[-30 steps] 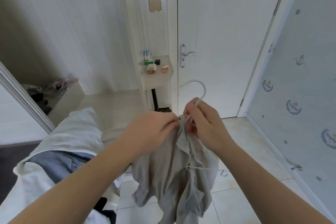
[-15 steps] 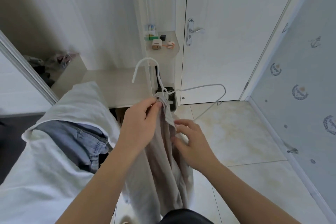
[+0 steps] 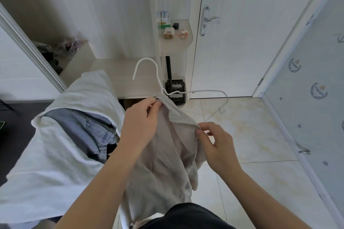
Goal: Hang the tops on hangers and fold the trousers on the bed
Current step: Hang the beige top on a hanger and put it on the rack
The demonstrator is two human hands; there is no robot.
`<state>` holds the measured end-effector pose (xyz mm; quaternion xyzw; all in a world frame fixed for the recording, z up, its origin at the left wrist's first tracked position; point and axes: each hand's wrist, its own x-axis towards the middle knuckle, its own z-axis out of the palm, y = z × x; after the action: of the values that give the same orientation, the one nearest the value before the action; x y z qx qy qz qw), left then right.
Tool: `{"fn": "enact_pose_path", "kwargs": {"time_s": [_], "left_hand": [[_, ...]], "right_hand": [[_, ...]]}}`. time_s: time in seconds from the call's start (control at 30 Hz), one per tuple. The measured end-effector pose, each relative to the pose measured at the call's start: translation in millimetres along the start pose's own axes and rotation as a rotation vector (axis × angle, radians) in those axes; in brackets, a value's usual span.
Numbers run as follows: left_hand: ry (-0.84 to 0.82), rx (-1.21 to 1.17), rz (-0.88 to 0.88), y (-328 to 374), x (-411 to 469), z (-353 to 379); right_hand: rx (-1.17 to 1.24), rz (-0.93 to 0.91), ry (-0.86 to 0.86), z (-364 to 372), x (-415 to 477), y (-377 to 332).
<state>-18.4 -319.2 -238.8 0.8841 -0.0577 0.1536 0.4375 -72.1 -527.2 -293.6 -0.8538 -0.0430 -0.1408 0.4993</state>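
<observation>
1. Bed left of the hands, blue trousers lying unfolded on it.
2. Beige top hanging between and below the hands, half on the white hanger.
3. Left hand pinching collar at hanger neck; right hand pinching the zip edge.
4. Step in hand: hanging this top. Next, probably: draw the loose shoulder over the bare hanger arm beyond the right hand.

Bed w/ jeans, maybe white top

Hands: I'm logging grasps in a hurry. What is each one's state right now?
Left hand: pinches the top at its collar, beside the hanger neck.
Right hand: pinches the top's zipper edge.
</observation>
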Motion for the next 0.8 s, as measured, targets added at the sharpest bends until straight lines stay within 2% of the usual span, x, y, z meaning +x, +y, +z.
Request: {"fn": "enact_pose_path", "kwargs": {"time_s": [0.07,0.13,0.27,0.37,0.43,0.57,0.63,0.7,0.8], "left_hand": [[0.005,-0.017,0.002,1.0,-0.8,0.4],[0.007,-0.057,0.004,3.8,-1.6,0.0],[0.035,-0.090,0.023,8.6,-3.8,-0.6],[0.060,-0.119,0.031,11.4,-6.5,-1.1],[0.060,-0.139,0.039,14.3,-8.3,-1.4],[0.079,-0.184,0.062,20.1,-8.6,-7.2],[0.068,-0.182,0.083,19.2,-7.6,-13.2],[0.024,-0.172,0.095,12.6,-6.3,-21.2],[-0.091,-0.119,0.108,-4.6,-6.9,-37.0]], "right_hand": [[0.182,0.143,-0.163,-1.9,-0.6,-5.5],[0.209,0.177,-0.265,0.9,-1.5,-6.4],[0.028,0.023,-0.318,11.1,-6.7,-2.0],[0.173,0.137,-0.365,14.2,-9.7,1.4],[0.208,0.228,-0.488,17.8,-9.1,11.2],[-0.110,0.345,-0.772,24.2,-7.1,43.5],[-0.288,0.347,-0.830,23.4,-7.2,58.7],[-0.494,0.267,-0.821,16.8,-4.2,68.0],[-0.672,0.171,-0.696,-4.6,7.1,79.0]]}}
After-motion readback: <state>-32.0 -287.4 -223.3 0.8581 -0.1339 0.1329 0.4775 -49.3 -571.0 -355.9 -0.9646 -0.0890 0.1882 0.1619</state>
